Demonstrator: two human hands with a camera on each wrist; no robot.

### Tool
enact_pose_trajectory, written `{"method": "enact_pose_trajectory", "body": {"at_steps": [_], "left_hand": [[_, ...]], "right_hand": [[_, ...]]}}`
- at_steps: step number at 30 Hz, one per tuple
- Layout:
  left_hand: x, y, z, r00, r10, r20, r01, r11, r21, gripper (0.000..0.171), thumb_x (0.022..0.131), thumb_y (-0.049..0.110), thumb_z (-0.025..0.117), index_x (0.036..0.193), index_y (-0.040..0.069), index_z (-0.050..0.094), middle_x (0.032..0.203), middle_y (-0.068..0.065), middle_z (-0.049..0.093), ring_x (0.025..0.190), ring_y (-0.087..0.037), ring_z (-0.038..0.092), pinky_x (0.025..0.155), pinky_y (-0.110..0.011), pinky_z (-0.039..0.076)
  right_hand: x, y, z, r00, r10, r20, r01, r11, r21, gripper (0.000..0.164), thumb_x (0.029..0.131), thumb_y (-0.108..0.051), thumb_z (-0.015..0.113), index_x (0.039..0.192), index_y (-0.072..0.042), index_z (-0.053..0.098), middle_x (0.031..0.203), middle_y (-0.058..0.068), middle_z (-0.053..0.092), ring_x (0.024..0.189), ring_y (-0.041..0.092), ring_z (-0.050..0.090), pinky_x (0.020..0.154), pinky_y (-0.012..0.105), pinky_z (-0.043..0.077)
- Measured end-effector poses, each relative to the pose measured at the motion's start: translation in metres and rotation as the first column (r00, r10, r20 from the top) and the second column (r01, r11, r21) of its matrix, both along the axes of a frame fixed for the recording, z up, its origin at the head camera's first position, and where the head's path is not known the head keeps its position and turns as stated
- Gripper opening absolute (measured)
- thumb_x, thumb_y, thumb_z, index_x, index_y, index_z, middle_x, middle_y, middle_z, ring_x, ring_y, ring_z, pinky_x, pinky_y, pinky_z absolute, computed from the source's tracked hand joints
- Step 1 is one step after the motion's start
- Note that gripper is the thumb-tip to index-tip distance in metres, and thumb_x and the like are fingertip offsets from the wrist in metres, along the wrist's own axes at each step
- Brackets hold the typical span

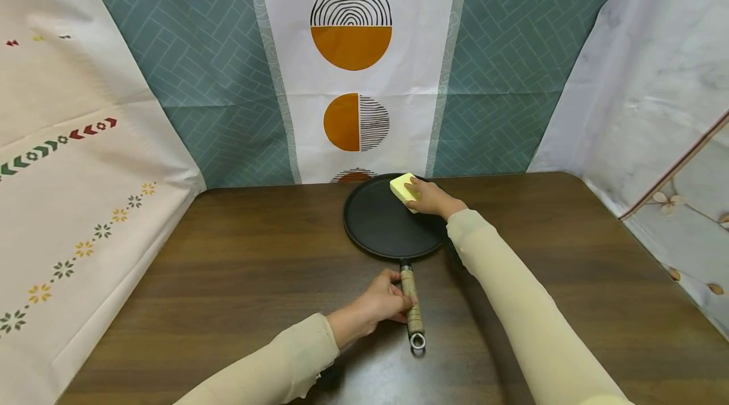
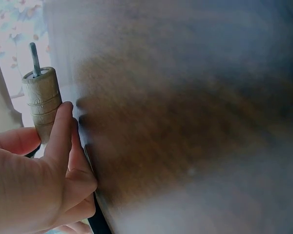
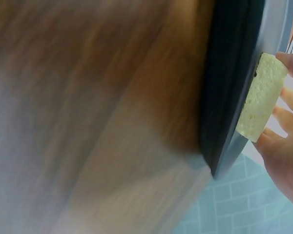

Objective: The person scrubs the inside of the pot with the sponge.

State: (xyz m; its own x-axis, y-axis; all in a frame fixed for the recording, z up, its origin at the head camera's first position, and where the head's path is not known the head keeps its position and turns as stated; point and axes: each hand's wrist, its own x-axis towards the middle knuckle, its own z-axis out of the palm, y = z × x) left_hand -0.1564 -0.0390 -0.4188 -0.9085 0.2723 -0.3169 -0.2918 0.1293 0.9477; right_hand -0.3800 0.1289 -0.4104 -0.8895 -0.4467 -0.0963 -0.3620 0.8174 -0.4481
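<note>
A round black flat pan (image 1: 387, 221) lies at the back of the wooden table, its wrapped handle (image 1: 411, 304) pointing toward me. My left hand (image 1: 383, 299) grips that handle near its middle from the left side. In the left wrist view the thumb and fingers pinch the handle (image 2: 43, 100) below its end, where a metal ring sticks out. My right hand (image 1: 428, 197) holds a pale yellow sponge (image 1: 403, 188) against the pan's surface, near the far right rim. The right wrist view shows the sponge (image 3: 262, 97) edge-on between the fingers and the pan.
The brown wooden table (image 1: 256, 253) extends on both sides of the pan. A teal and white patterned cloth (image 1: 364, 76) hangs right behind its back edge. Light patterned cloths hang at the left (image 1: 68, 234) and right (image 1: 643, 76).
</note>
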Motion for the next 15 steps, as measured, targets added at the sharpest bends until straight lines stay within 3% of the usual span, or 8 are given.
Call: {"method": "enact_pose_trajectory", "body": {"at_steps": [15], "left_hand": [[-0.001, 0.002, -0.001, 1.000, -0.003, -0.006, 0.003, 1.000, -0.018, 0.049, 0.084, -0.013, 0.062, 0.124, -0.010, 0.036, 0.080, -0.013, 0.052, 0.061, -0.020, 0.062, 0.062, -0.038, 0.060]], "right_hand": [[0.014, 0.021, 0.001, 1.000, 0.001, -0.015, -0.001, 1.000, 0.002, 0.063, 0.096, -0.025, 0.059, 0.147, 0.000, 0.032, 0.155, 0.023, 0.020, 0.137, 0.044, 0.028, 0.109, 0.053, 0.032]]}}
